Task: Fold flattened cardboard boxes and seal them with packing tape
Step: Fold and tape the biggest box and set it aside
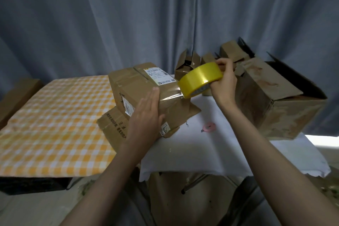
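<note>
The cardboard box (pixel 145 88) sits on a flattened carton (pixel 117 126) mid-surface, its long axis running from near-left to far-right. I see my left hand (pixel 146 115) pressing flat, fingers straight, against its near side, while my right hand (pixel 222 80) grips the yellow tape roll (pixel 200 79) at the box's right end.

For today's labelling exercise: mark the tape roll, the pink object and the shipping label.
tape roll (pixel 200 77), head view, yellow outer band
pink object (pixel 208 127), head view, its middle
shipping label (pixel 158 75), head view, label centre
</note>
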A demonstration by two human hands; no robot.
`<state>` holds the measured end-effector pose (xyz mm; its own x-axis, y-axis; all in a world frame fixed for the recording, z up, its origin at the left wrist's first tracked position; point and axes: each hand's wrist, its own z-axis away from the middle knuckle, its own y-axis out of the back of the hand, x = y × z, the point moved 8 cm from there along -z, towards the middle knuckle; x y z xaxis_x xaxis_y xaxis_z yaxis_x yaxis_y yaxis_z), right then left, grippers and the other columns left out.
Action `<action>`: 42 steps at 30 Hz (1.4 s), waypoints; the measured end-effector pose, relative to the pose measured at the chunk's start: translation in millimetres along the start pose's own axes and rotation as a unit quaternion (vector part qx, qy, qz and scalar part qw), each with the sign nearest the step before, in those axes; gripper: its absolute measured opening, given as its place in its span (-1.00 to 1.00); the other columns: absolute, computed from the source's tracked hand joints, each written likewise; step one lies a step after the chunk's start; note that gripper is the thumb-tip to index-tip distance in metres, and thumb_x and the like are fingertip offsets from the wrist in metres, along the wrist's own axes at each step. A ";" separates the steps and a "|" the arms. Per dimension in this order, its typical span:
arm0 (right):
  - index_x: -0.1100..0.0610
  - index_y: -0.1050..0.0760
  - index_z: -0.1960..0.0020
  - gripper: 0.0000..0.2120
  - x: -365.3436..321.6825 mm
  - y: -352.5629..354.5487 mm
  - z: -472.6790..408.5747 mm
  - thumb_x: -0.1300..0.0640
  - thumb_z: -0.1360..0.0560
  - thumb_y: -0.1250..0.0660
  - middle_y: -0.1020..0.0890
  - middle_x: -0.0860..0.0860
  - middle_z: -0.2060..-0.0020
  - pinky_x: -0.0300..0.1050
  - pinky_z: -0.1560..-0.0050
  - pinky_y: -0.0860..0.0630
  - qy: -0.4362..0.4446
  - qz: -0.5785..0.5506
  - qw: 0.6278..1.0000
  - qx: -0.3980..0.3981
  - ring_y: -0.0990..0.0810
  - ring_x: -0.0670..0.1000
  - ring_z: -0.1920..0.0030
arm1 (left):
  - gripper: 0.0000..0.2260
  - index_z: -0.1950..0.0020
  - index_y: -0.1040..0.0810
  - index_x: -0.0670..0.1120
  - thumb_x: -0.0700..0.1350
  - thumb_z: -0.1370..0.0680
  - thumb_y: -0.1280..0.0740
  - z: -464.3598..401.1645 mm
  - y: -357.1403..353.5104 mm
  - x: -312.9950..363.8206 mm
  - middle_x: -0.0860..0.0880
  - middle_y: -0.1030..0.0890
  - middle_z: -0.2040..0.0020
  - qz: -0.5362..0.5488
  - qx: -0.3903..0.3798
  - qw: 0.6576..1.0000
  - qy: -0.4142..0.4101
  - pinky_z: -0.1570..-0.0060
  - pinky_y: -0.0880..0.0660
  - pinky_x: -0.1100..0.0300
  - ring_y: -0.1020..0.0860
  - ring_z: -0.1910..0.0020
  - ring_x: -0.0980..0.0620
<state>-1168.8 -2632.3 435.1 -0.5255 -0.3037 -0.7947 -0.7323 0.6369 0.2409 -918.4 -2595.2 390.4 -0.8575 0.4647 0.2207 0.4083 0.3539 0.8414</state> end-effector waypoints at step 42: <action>-0.06 -0.51 -0.25 -0.52 44.7 -15.8 5.9 0.29 -0.39 -0.30 -0.61 0.06 -0.15 0.12 0.02 -0.49 0.003 0.287 0.950 -0.122 -0.58 0.30 -0.10 | -0.36 -0.59 -0.21 -0.13 0.25 -0.67 0.10 9.9 -1.9 -34.3 -0.10 -0.25 -0.59 -0.086 -0.022 0.996 0.008 -0.55 -0.14 -0.03 -0.20 -0.57 -0.06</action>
<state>-1178.2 -2651.7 392.4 -0.8705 0.0404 -0.4905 -0.4021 0.5161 0.7562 -886.7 -2603.8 376.3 -0.9186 0.3873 0.0790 0.2412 0.3909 0.8883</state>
